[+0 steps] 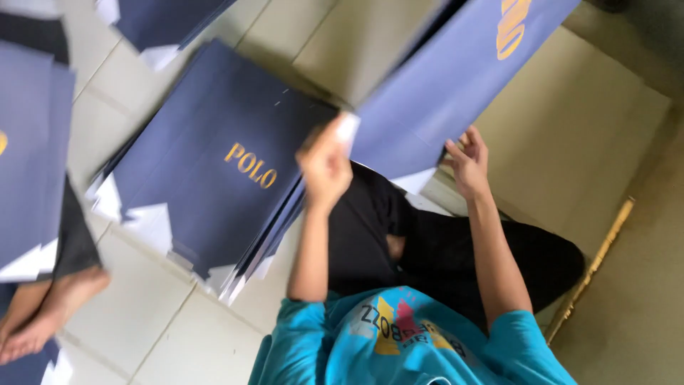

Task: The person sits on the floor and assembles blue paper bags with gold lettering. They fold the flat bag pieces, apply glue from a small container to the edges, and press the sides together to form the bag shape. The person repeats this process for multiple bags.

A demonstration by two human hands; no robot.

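Observation:
My left hand (324,165) grips a white corner flap of a large flat dark blue card sheet (456,71) with gold print, which is lifted and tilted above my lap. My right hand (467,162) holds the same sheet at its lower edge, fingers curled around it. Just left of my left hand, a stack of matching dark blue sheets (206,171) with gold lettering and white flaps lies fanned out on the tiled floor. I sit with my legs folded, in dark trousers and a teal shirt.
Another person's bare feet (43,314) rest on the floor at the lower left, beside a further pile of blue sheets (28,142). More blue sheets (164,21) lie at the top. Beige cardboard (570,142) and a thin golden strip (591,264) lie at the right.

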